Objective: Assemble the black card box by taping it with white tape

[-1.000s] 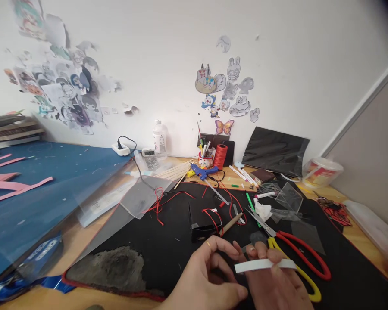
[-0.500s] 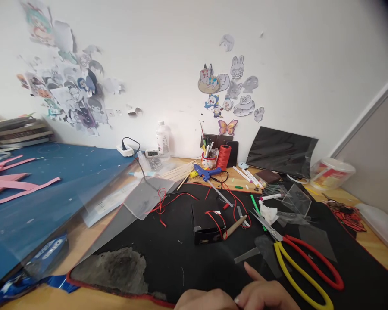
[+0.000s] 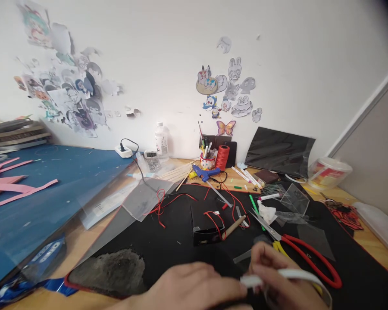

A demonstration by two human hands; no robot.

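Observation:
At the bottom edge, my left hand [image 3: 194, 284] is closed, its fingertips at the near end of a white curved band [image 3: 297, 274]. My right hand [image 3: 271, 269] pinches the same band, which arcs over that hand to the right. What lies under the left fingers is hidden. Red-and-yellow-handled scissors [image 3: 313, 254] lie partly behind the right hand. Beyond the hands a black box [image 3: 208, 219] with a red cord on it rests on the black mat [image 3: 168, 267]. A wooden stick [image 3: 234, 227] leans beside the box.
A blue glue gun [image 3: 207, 173], a red thread spool [image 3: 222, 157] and a pen cup [image 3: 208, 162] stand at the back. Clear plastic sheets [image 3: 315, 239] and a white crumpled tissue [image 3: 267, 213] lie right. A blue wrapper [image 3: 48, 258] sits left.
Both hands have risen further into view, and the white band now shows between them. The right hand now covers part of the scissors' yellow handle. The view has shifted slightly.

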